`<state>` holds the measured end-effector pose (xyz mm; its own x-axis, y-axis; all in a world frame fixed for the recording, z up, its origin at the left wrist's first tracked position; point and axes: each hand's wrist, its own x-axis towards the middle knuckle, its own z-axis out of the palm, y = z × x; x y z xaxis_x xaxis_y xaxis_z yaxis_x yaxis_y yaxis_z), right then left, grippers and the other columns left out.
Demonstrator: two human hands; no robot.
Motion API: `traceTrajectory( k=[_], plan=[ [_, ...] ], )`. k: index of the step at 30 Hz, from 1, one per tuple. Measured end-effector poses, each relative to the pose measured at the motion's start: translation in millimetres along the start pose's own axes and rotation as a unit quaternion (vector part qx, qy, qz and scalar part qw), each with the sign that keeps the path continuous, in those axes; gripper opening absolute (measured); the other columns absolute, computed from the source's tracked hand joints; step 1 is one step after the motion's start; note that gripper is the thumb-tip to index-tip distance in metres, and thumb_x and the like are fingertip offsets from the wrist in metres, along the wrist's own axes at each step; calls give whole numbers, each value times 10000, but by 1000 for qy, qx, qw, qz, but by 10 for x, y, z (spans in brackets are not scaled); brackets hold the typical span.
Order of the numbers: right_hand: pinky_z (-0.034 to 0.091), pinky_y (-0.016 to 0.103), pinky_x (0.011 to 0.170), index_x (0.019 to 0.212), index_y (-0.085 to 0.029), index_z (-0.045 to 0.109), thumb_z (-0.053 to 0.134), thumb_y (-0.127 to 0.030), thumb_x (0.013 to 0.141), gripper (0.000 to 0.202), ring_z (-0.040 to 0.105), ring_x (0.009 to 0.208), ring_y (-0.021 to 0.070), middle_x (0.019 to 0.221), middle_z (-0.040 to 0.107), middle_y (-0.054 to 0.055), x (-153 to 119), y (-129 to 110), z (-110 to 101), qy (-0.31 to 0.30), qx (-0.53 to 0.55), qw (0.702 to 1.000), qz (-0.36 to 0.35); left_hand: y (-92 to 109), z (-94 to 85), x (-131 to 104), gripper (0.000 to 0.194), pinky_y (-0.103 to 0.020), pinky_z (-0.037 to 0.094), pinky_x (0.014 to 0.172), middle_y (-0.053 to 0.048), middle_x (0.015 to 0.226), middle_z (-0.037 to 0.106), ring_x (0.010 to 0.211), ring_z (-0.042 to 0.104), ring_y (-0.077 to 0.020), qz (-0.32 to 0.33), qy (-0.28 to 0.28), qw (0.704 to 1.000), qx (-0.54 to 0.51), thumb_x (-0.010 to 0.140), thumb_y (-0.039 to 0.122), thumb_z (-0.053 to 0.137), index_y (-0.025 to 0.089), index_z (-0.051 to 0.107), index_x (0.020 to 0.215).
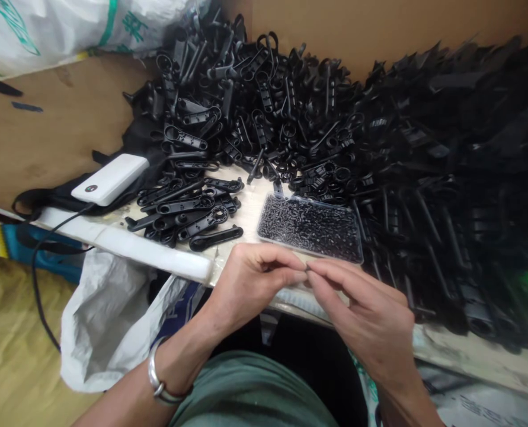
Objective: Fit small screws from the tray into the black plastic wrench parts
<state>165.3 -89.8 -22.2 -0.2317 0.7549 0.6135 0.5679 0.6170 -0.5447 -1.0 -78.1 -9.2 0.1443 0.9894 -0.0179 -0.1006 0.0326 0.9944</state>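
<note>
My left hand (257,279) and my right hand (364,308) meet fingertip to fingertip over the table's front edge. Each is closed in a pinch. A tiny dark piece shows between the fingertips, too small to name. Just beyond them lies a clear shallow plastic box (310,228) full of tiny dark pieces that look like small screws. To the left of the box, a small heap of black plastic arms with ringed ends (190,207) rests on the table.
A large pile of black plastic parts (264,101) covers the back, and more black parts (441,196) fill the right. A white power bank (110,179) with a black cable lies at left. White foam (130,243) lines the table edge, above a white sack (108,320).
</note>
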Motion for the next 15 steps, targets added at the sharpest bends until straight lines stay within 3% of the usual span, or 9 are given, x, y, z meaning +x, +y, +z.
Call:
traceTrajectory(
  k=[15],
  plan=[
    [488, 191, 878, 963, -132, 612, 622, -49, 837, 151, 639, 841, 100, 899, 684, 38, 12, 66, 30, -39, -57, 993, -91, -18, -83, -1, 78, -141, 516, 675, -5, 765, 734, 703, 660, -91, 40, -30, 993, 103, 740, 57, 701, 128, 727, 757]
  ],
)
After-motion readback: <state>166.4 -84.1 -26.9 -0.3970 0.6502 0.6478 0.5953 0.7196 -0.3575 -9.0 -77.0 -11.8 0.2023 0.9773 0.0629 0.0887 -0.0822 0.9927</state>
